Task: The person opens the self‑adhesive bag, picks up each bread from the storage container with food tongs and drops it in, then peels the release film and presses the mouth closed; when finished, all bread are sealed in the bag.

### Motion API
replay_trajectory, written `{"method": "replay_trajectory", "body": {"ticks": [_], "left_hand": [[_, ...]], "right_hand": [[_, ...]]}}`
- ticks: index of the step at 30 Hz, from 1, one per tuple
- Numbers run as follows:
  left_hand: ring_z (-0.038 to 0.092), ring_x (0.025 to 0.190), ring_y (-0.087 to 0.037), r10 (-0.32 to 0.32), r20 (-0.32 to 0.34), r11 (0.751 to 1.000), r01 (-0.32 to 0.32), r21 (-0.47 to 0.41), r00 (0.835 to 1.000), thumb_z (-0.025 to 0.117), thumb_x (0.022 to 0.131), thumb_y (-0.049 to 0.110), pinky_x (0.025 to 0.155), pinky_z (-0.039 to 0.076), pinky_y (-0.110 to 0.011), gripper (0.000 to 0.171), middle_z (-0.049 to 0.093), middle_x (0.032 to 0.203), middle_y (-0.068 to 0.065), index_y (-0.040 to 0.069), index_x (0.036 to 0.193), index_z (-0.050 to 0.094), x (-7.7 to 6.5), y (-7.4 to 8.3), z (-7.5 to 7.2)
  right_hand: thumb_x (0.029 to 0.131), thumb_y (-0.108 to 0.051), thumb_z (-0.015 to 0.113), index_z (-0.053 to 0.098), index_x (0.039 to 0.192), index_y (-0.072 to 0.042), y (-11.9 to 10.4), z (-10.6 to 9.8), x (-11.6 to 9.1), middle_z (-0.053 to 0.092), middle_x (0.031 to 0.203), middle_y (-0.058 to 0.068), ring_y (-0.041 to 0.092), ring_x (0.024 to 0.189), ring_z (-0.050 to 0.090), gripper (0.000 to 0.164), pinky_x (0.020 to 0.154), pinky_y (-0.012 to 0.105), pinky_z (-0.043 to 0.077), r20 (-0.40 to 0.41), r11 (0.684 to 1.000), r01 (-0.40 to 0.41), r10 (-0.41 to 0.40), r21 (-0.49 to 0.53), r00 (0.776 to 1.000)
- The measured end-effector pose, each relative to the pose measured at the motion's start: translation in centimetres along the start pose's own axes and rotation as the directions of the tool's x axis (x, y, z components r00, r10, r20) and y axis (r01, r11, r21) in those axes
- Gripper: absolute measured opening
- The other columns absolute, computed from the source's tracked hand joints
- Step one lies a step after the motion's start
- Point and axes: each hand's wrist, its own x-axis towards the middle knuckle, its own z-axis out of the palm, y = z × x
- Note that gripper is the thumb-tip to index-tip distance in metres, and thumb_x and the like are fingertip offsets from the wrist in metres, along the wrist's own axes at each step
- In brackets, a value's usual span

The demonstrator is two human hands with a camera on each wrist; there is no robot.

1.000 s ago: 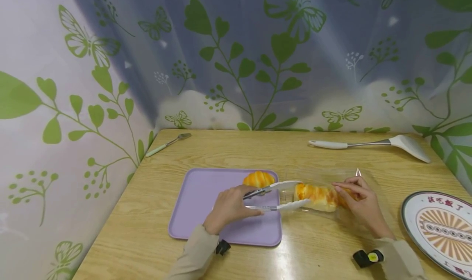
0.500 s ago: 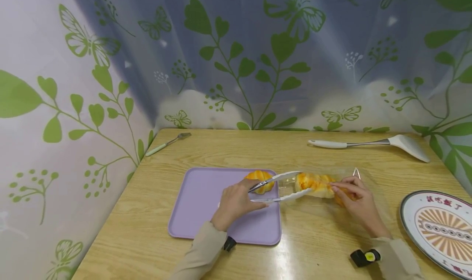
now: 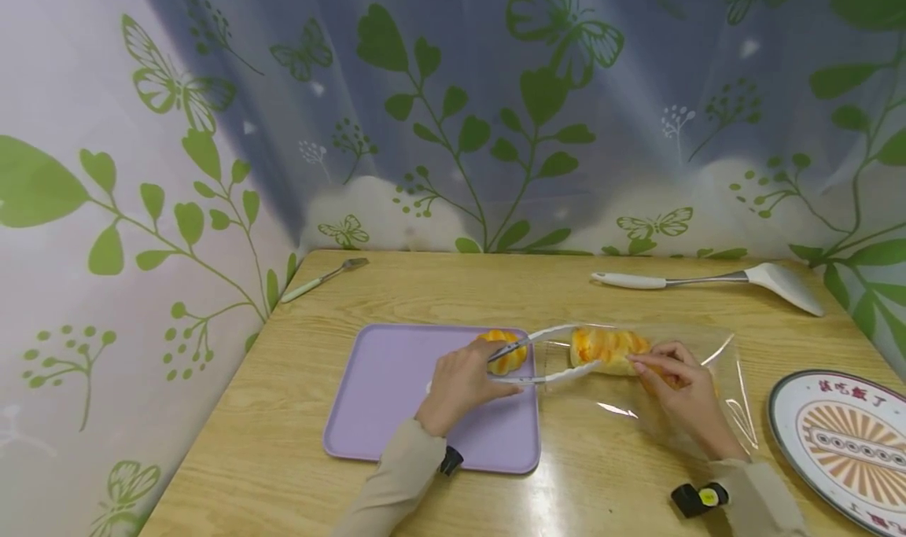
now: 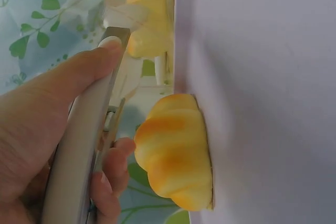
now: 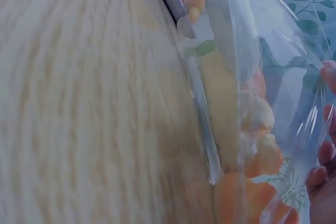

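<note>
A long golden bread roll (image 3: 609, 348) lies inside a clear plastic bag (image 3: 722, 372), just left of the right hand (image 3: 683, 391), whose thumb and forefinger pinch the film near the roll's lower edge. In the right wrist view a second, more orange roll (image 5: 236, 198) shows through the film, partly cut off by the frame. The left hand (image 3: 463, 384) grips white-tipped metal tongs (image 3: 566, 374), thumb on one arm and fingers round the other; their arms stand apart, the tips at either side of the long roll's end nearest that hand. Whether the tips touch it cannot be told. Just beside the left fingertips, partly hidden behind them in the head view, a croissant-shaped roll (image 4: 176, 153) rests on the purple tray (image 3: 385, 388), which extends beneath and to the left of that hand. A green-handled fork (image 3: 322, 279) lies far beyond the left hand, off to its left; a white-handled turner (image 3: 640, 282) lies beyond the right hand. A printed plate (image 3: 849, 435) sits near the right hand, on its right, on the wooden table (image 3: 467, 285).
</note>
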Motion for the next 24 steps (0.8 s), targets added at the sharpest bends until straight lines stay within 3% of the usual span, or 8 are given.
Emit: {"method": "replay_trajectory", "body": {"ticks": [9, 16, 24], "left_hand": [[0.059, 0.071, -0.009, -0.020, 0.035, 1.000, 0.019, 0.015, 0.999, 0.087, 0.064, 0.051, 0.054, 0.044, -0.023, 0.070, 0.073, 0.105, 0.000, 0.018, 0.123, 0.068, -0.34, -0.51, 0.00], [0.050, 0.062, -0.006, -0.001, 0.003, 1.000, 0.001, 0.017, 1.000, 0.087, 0.065, 0.049, 0.049, 0.040, -0.021, 0.063, 0.073, 0.095, 0.000, 0.017, 0.117, 0.070, -0.77, -0.68, -0.36], [0.055, 0.064, -0.006, 0.000, -0.001, 0.999, 0.000, 0.050, 1.000, 0.085, 0.068, 0.049, 0.048, 0.038, -0.020, 0.063, 0.074, 0.103, 0.002, 0.019, 0.121, 0.068, -0.08, -0.63, -0.23]], "right_hand": [[0.074, 0.026, 0.064, 0.070, 0.088, 0.013, 0.10, -0.13, -0.05, 0.054, 0.090, -0.012, 0.006, 0.081, 0.048, 0.020, 0.063, 0.019, 0.036, 0.006, 0.998, -0.058, 0.058, -0.026, 0.998], [0.074, 0.026, 0.063, 0.070, 0.088, 0.012, 0.03, -0.13, -0.09, 0.054, 0.091, -0.012, 0.004, 0.083, 0.049, 0.021, 0.066, 0.015, 0.037, 0.016, 0.997, -0.070, 0.070, -0.019, 0.997], [0.074, 0.027, 0.063, 0.071, 0.088, 0.011, 0.30, 0.10, -0.24, 0.055, 0.091, -0.012, 0.002, 0.081, 0.047, 0.023, 0.063, 0.021, 0.034, 0.007, 0.999, -0.041, 0.041, 0.004, 0.999]]}}
